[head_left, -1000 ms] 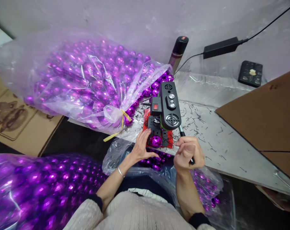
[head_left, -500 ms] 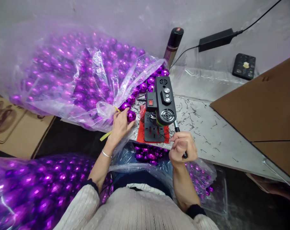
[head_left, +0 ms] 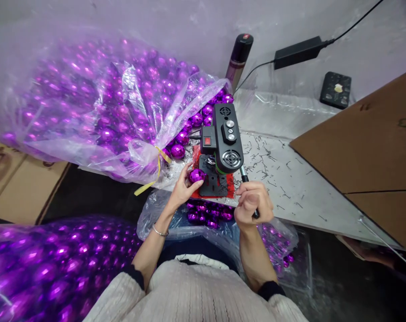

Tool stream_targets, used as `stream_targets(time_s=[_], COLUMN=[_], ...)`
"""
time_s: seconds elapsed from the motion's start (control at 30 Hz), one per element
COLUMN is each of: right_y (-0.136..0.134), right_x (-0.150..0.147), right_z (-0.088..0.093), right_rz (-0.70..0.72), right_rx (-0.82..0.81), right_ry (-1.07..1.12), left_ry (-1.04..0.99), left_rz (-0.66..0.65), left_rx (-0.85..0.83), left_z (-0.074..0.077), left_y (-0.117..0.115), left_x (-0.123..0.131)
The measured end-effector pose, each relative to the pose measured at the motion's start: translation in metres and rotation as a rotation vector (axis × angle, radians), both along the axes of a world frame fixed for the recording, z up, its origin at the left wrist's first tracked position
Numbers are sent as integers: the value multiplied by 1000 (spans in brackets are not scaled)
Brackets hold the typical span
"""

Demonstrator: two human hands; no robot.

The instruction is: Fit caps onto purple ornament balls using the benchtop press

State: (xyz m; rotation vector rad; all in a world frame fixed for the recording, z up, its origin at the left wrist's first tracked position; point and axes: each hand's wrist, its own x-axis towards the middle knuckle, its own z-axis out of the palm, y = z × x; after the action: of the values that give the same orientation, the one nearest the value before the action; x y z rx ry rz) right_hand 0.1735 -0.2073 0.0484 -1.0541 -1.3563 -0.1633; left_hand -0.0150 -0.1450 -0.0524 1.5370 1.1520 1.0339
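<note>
Between the fingers and thumb of my left hand (head_left: 182, 187) is a shiny purple faceted ball (head_left: 196, 175), held at the left edge of a small black machine's base plate (head_left: 213, 185). My right hand (head_left: 254, 203) is wrapped round the black-gripped lever (head_left: 245, 177) at the machine's right side. The black machine (head_left: 228, 137) has round vents, knobs and a red switch. A red sheet (head_left: 230, 185) lies beneath its base. More purple balls (head_left: 209, 216) sit in clear plastic on my lap.
A big clear bag of purple balls (head_left: 122, 112), tied with a yellow strip (head_left: 158, 167), fills the left. Behind the machine are a spray can (head_left: 239, 58) and a black power adapter (head_left: 297, 52). Thin dark pins (head_left: 266, 156) litter the white table; a cardboard box (head_left: 364, 147) stands right.
My left hand has moved right from beside the tied bag to the machine's base, bringing a purple ball with it. My right hand stays on the lever.
</note>
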Motion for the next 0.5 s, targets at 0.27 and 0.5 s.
stream_targets(time_s=[0.27, 0.5], right_y=[-3, -2], right_x=[2, 2], right_z=[0, 0], right_rz=[4, 16], right_rx=[-31, -18], right_ry=[-25, -24], left_ry=[338, 367], left_rz=[-50, -9], left_rx=[375, 318], left_z=[6, 2], left_y=[-2, 2], left_x=[16, 32])
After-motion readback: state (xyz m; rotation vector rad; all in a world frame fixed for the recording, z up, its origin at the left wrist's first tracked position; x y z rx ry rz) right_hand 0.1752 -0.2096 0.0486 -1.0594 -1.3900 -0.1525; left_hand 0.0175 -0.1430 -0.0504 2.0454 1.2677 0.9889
